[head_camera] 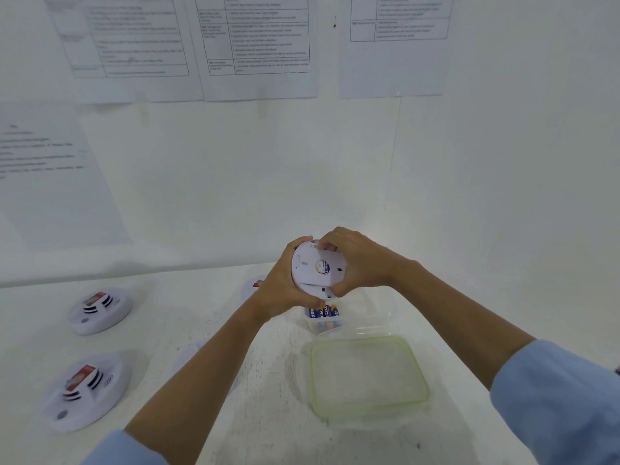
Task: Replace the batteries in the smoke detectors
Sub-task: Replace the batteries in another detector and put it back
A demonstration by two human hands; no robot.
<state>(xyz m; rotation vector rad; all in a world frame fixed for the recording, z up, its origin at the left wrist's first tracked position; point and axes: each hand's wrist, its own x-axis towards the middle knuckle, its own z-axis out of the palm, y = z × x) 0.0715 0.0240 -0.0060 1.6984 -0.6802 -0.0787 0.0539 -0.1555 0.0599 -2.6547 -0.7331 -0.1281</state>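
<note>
White table (235, 380) under my arms; on it the green-rimmed lid (369, 377), and just behind that the clear container (379, 307). Two spare detectors (99, 310) lie face up, well to the left. I hold the smoke detector (317, 266) in the air above the container, on edge, flat back towards me. My left hand (281, 290) curls round its left rim; my right hand (359, 263) pinches its top edge and lower right. Batteries (323, 313) lie below.

The scene is lit brightly and evenly, and the white table (235, 380) and wall (268, 179) are washed out almost to overexposure. Soft, faint shadows are thrown to the left of the clear lid (369, 377). Wide-angle bending is seen toward the edges, where the printed sheets (255, 45) are blurred past reading and the two detectors at left (97, 312) are smeared.
</note>
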